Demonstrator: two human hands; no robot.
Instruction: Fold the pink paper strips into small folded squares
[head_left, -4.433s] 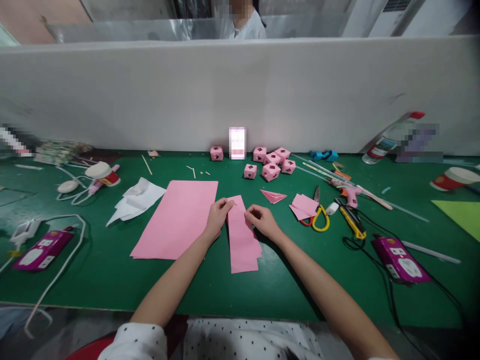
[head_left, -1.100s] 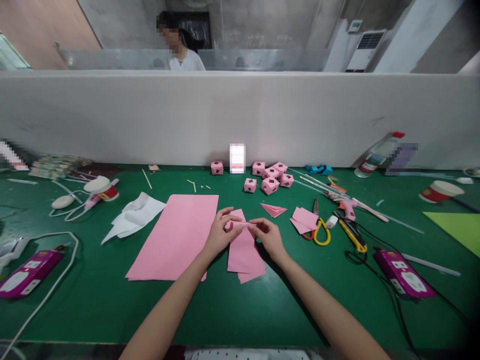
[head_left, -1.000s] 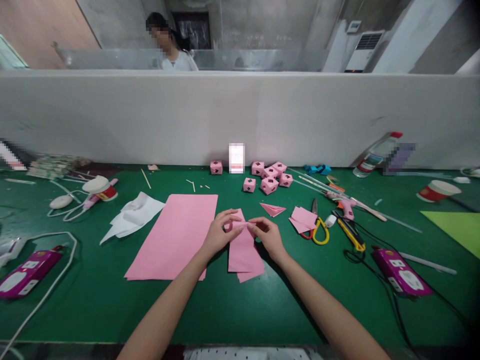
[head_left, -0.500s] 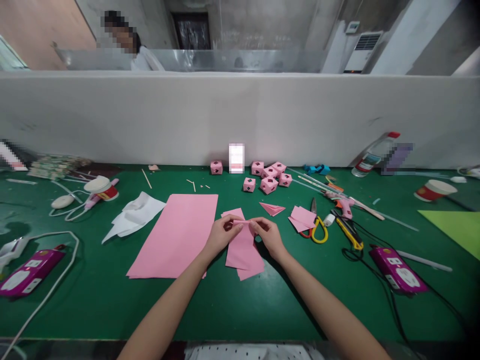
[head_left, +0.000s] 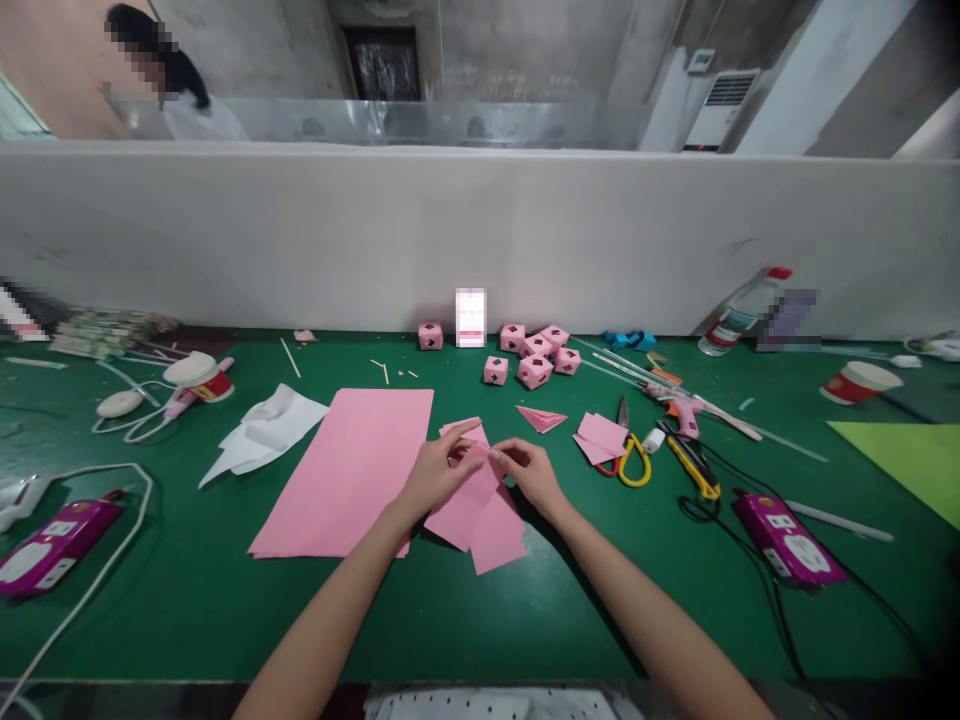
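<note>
Both my hands meet over a stack of narrow pink paper strips [head_left: 480, 515] in the middle of the green table [head_left: 480, 620]. My left hand [head_left: 439, 470] pinches the upper end of the top strip, fingers closed on it. From the right, my right hand [head_left: 529, 470] pinches the same end. The top strip lies slanted across the ones beneath. A large pink sheet [head_left: 352, 470] lies flat just left of my left hand.
Several pink paper cubes [head_left: 536, 355] sit near the white partition [head_left: 480, 240]. Right of my hands lie folded pink squares [head_left: 600, 437], yellow-handled scissors [head_left: 632, 455], a utility knife [head_left: 694, 465], a glue gun [head_left: 679, 410] and a purple power strip [head_left: 784, 537]. Crumpled white paper [head_left: 262, 430] lies left. A person stands beyond the partition.
The top strip has turned and now lies slanted over the stack, its near end swung left. My hands stay pinched at its upper end. The person behind the partition has walked left.
</note>
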